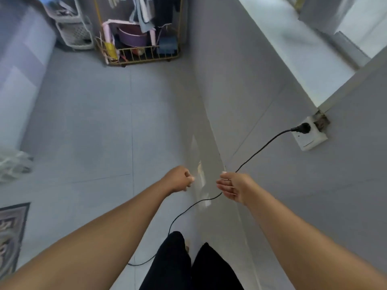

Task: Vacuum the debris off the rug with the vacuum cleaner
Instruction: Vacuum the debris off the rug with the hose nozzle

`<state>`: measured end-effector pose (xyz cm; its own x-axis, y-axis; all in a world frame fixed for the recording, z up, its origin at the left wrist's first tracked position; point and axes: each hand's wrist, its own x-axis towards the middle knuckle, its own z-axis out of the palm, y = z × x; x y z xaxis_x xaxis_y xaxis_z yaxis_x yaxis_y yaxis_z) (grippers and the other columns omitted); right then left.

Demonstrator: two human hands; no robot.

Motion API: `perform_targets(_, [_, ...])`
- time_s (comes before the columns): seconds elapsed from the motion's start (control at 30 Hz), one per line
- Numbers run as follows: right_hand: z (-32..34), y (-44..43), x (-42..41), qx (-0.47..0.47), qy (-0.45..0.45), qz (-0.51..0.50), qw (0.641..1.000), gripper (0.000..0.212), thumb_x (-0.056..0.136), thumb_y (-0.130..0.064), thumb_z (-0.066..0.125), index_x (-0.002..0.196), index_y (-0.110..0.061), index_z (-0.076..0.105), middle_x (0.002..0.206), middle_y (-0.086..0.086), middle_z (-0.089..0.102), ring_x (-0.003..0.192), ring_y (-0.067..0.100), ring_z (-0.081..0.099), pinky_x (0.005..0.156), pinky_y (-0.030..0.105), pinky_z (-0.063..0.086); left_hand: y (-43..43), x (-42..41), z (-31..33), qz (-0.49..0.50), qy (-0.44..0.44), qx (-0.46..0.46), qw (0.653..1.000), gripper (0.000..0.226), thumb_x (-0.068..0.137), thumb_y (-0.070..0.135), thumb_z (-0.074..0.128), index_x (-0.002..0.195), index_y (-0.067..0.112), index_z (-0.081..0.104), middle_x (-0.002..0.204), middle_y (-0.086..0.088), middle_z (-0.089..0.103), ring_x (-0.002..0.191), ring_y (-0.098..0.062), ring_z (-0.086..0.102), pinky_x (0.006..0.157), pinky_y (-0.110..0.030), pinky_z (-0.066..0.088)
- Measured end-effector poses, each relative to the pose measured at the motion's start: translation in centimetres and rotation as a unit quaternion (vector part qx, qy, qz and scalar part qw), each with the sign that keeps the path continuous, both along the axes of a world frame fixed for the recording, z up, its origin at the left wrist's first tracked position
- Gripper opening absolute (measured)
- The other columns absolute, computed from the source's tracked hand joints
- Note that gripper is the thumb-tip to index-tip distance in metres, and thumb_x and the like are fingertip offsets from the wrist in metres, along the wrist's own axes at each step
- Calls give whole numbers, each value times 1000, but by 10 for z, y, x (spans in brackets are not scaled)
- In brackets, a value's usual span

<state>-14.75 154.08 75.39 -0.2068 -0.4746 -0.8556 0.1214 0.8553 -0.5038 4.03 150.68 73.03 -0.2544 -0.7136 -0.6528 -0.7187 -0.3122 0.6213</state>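
A thin black power cord (pixel 263 146) runs from a black plug (pixel 302 128) seated in a white wall socket (pixel 310 136), passes through my right hand (pixel 232 188), then drops to the tiled floor by my legs. My right hand has its fingers loosely curled around the cord. My left hand (pixel 180 178) is a closed fist a little to the left, holding nothing that I can see. A corner of the patterned rug (pixel 10 233) shows at the lower left edge. The vacuum cleaner is out of view.
The grey wall (pixel 240 80) stands close on my right, with a window sill (pixel 293 45) above. At the far end stands a gold wire rack (pixel 142 53) filled with buckets and cloths, beside a white plastic basket shelf (pixel 75 30). A pale appliance (pixel 18 65) is on the left.
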Motion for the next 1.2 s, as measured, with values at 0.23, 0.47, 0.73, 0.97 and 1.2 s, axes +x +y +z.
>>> perform_targets(0.23, [-24,33,69,24,19,157,987,9,95,-17,58,90,-11,62,79,4,67,64,13,61,56,22,44,91,91,-19,138,-19,43,989,27,97,21,52,105,-1,64,105,-13,70,88,-23,69,66,-25,43])
perform_targets(0.47, [-53,85,153,43,34,289,956,12,95,-16,59,84,-10,60,76,5,66,62,13,59,56,23,42,196,174,-39,291,-15,79,953,23,98,21,52,105,1,63,107,-15,69,84,-21,66,58,-21,43])
perform_targets(0.73, [-70,163,305,38,34,427,903,12,90,-13,61,97,-4,66,85,10,73,70,19,65,61,25,47,326,298,-49,422,-9,91,902,18,98,20,53,105,6,60,97,-8,66,77,-18,62,57,-20,42])
perform_targets(0.97, [-113,249,466,55,41,470,880,5,88,-9,60,89,-4,63,80,9,71,63,16,63,56,24,45,439,434,-76,471,-15,121,874,17,97,22,54,103,8,60,99,-8,69,80,-18,66,69,-26,48])
perform_targets(1.2, [-141,293,591,9,58,541,839,10,90,-12,58,92,-7,66,80,7,71,66,15,64,58,24,48,482,556,-98,551,-5,136,823,18,97,18,55,105,4,62,93,-9,70,71,-17,64,65,-26,47])
